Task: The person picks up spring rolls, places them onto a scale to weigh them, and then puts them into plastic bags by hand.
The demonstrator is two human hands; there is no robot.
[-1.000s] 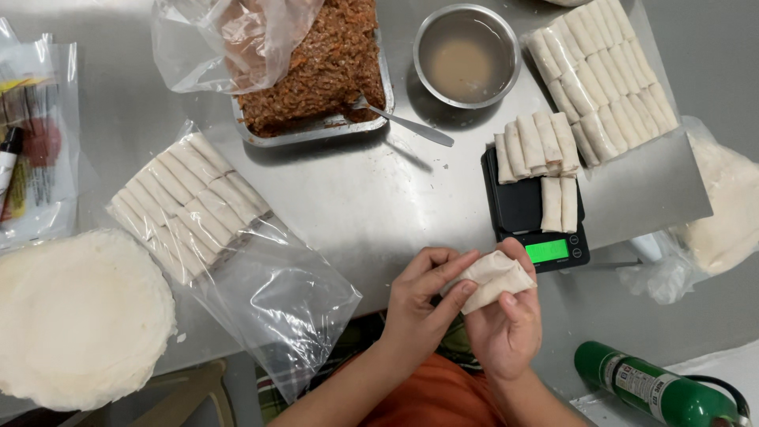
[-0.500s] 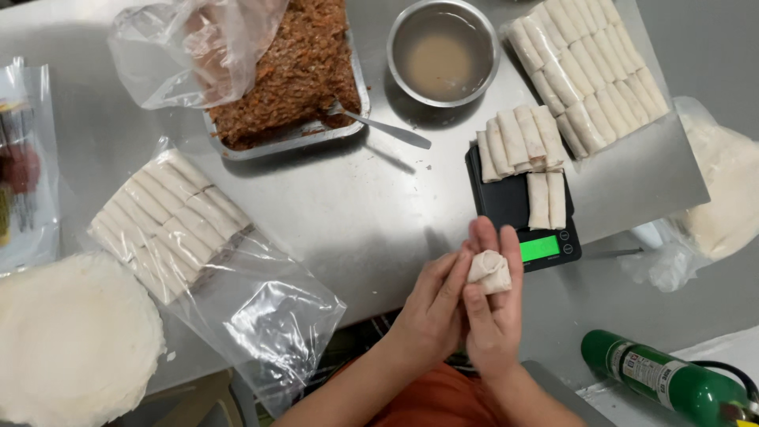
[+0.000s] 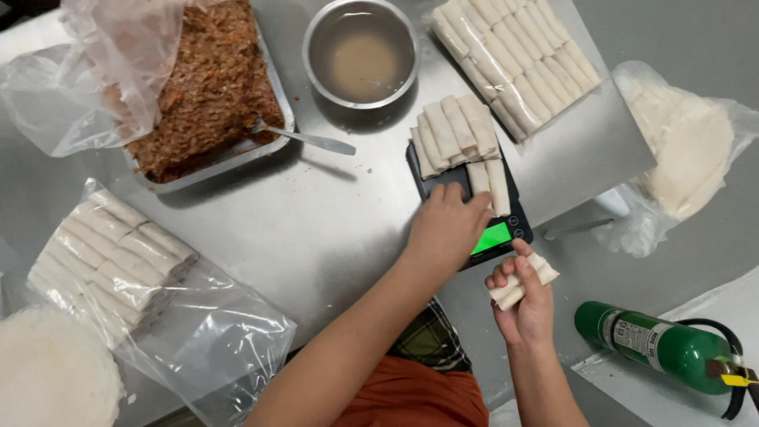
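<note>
Gripping finished roll point(image 3: 523, 281) in right hand point(image 3: 523, 304) off scale's point(image 3: 466, 202) near corner – left hand point(image 3: 447, 229) spread flat on scale, touching rolls point(image 3: 458, 134) there. Risk: loose wrap unrolling, or left hand nudging stacked rolls onto worktop point(image 3: 316, 221).

A pale white rolled wrapper point(image 3: 523, 281) is held; a black flat scale point(image 3: 466, 207) with a green lit display point(image 3: 492, 238) is seen; a green metal cylinder point(image 3: 656, 345); brown minced filling point(image 3: 209, 87); plaid-patterned cloth point(image 3: 431, 341).
</note>
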